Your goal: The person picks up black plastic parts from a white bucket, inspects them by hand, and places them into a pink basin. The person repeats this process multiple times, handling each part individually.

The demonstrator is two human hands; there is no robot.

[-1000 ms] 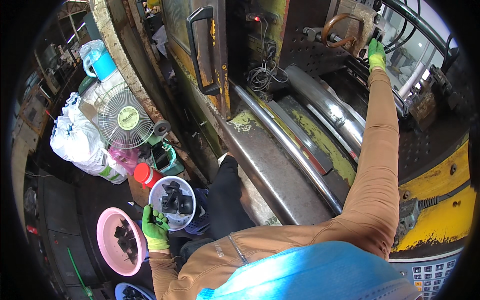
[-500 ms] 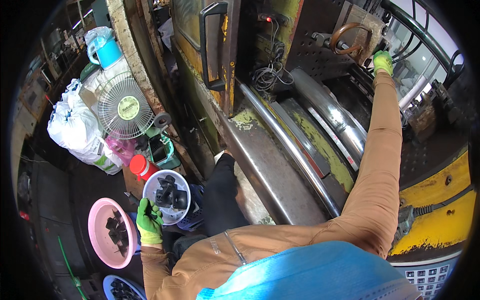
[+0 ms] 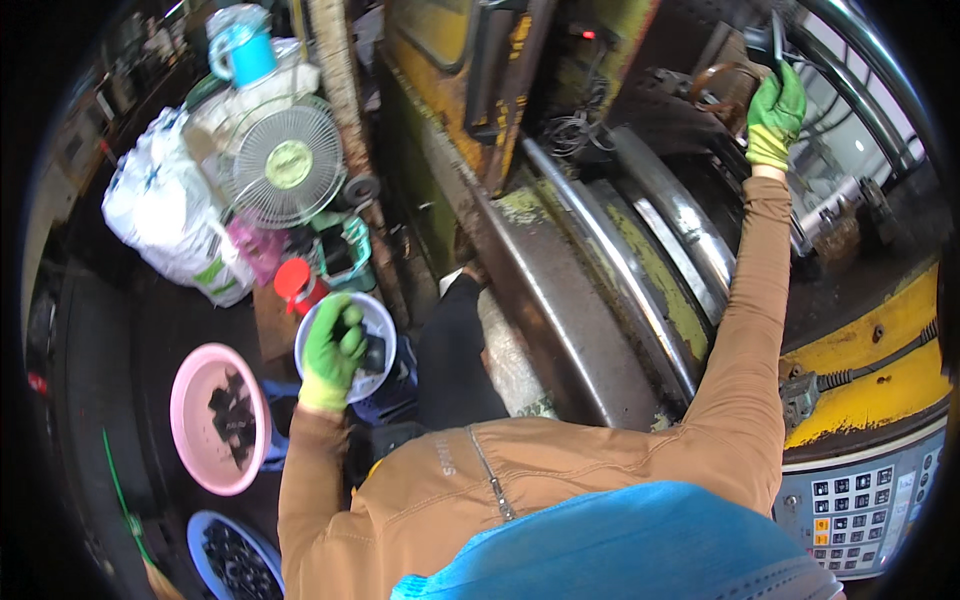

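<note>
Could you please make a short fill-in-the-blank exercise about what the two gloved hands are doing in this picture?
1. Both hands wear gloves of the colour ____.
2. The left hand reaches into a pale bowl that holds small ____ pieces.
3. Left of that bowl stands a basin of the colour ____.
4. The right hand reaches up into the ____, far from the bowls.

Missing words: green; black; pink; machine

Green gloves point(image 3: 331, 352), tan sleeves point(image 3: 750, 330), pale bowl point(image 3: 378, 322) of black parts point(image 3: 372, 350), pink basin point(image 3: 195, 390), blue jug point(image 3: 243, 52), yellow machine point(image 3: 870, 380).
</note>
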